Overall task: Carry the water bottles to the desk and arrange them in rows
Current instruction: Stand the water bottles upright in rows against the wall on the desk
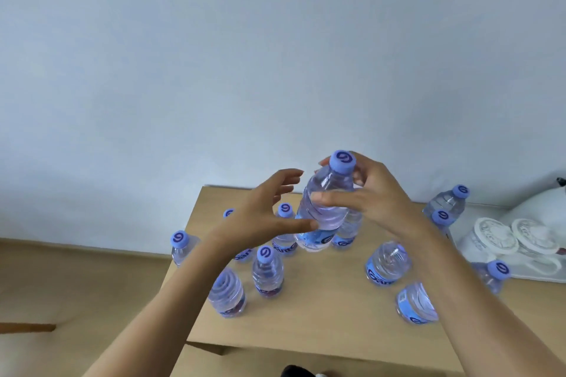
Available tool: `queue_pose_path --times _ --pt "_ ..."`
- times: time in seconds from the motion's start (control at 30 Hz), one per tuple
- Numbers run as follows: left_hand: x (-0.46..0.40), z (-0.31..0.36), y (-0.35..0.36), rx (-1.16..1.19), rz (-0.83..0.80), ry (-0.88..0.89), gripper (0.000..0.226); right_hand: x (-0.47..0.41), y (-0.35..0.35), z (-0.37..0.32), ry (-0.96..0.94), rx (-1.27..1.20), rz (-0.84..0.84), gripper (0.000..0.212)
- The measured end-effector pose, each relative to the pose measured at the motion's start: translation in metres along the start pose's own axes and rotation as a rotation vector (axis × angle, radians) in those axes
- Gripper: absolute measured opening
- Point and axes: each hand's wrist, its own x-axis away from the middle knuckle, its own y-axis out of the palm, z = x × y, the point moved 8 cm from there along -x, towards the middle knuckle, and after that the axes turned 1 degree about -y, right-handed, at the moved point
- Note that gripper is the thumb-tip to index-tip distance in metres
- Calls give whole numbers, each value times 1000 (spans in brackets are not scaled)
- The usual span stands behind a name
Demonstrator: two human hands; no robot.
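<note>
A clear water bottle (324, 208) with a blue cap and blue label is held tilted in the air above the wooden desk (321, 324). My right hand (373, 193) grips it near the neck, thumb across its front. My left hand (263, 214) is beside it with fingers spread, the thumb tip touching the bottle's lower body. Several more bottles stand on the desk: a loose group at the left (267, 272), two at the right (387, 263) partly hidden by my right forearm, and others at the far right (447, 202).
A white tray (520, 272) with upturned glass cups (493, 239) sits on the right beside the desk. A pale wall stands right behind the desk. Wooden floor (76, 278) lies to the left, and the desk's front edge is close to me.
</note>
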Motion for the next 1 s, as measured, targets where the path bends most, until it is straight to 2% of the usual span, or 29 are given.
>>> queue_pose_path --times 0.23,0.43,0.6,0.83,1.0 --pt "-9 87 -19 221 -153 190 67 -25 -19 -125 -226 -99 -11 28" --pt "-3 132 -37 352 -89 263 53 -41 -24 -191 -300 -203 12 42" --pt "5 144 -54 411 92 299 53 -47 -14 -214 -304 -192 12 45" --pt "24 143 -70 465 180 302 50 -43 9 -220 -299 -267 -53 17" --pt "29 143 -72 463 240 295 45 -40 20 -219 -297 -264 2 32"
